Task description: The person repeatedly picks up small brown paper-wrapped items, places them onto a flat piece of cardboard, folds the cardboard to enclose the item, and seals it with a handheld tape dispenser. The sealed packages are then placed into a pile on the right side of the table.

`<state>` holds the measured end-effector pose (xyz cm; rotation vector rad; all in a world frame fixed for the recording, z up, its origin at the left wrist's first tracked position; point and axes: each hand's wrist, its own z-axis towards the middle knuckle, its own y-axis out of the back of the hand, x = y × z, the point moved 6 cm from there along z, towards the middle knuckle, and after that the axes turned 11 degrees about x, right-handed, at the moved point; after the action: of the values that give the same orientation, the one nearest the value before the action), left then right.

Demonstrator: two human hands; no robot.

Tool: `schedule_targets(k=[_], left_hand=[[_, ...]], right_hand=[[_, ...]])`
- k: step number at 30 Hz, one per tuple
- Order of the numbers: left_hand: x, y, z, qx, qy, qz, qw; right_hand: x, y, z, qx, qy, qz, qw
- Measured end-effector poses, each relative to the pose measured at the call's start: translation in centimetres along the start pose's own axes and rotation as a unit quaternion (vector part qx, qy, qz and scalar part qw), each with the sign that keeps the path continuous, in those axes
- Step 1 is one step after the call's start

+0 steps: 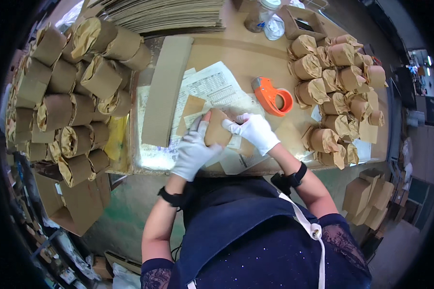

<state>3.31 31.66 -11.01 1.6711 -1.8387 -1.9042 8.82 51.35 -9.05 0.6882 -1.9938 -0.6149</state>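
Worktable (255, 58) beneath brown bundle (217, 127), long axis roughly front-to-back.

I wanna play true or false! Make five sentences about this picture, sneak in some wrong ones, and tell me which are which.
1. The left hand and the right hand wear white gloves. True.

2. The tape dispenser is blue. False: the tape dispenser is orange.

3. A long cardboard strip lies to the left of both hands. True.

4. The left hand is holding a glass jar. False: it holds a brown object, and the right hand is at that object's right side.

5. Brown bundles are piled only on the left. False: there is a left pile and also a right pile.
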Motion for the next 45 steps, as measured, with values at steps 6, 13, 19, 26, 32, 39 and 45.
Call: schedule_targets(k=[6, 13, 19, 26, 32, 39, 45], left_hand=[[-1.9, -2.7, -1.2, -0.133, -0.010, 0.156, 0.979], [-2.6, -2.0, -1.7, -0.077, 0.019, 0.167, 0.983], [0.8, 1.2, 0.4, -0.102, -0.083, 0.143, 0.981], [0.4, 3.2, 1.1, -0.051, -0.066, 0.172, 0.982], [-2.0, 3.2, 3.2, 0.091, -0.018, 0.154, 0.984], [-1.0, 3.3, 3.1, -0.076, -0.078, 0.147, 0.983], [-1.4, 3.2, 4.0, -0.139, -0.066, 0.294, 0.943]], right_hand=[[-5.3, 9.0, -0.5, -0.251, -0.072, -0.399, 0.879], [-7.2, 4.4, -6.0, 0.027, -0.087, 0.404, 0.910], [-1.9, -2.4, -6.8, 0.083, -0.112, 0.320, 0.937], [-3.2, -2.3, -7.9, 0.093, -0.125, 0.368, 0.917], [-3.3, -2.6, -8.7, 0.071, -0.192, 0.248, 0.947], [-1.5, -2.3, -5.8, 0.070, -0.145, 0.261, 0.952], [-2.2, -2.3, -6.5, 0.064, -0.128, 0.271, 0.952]])
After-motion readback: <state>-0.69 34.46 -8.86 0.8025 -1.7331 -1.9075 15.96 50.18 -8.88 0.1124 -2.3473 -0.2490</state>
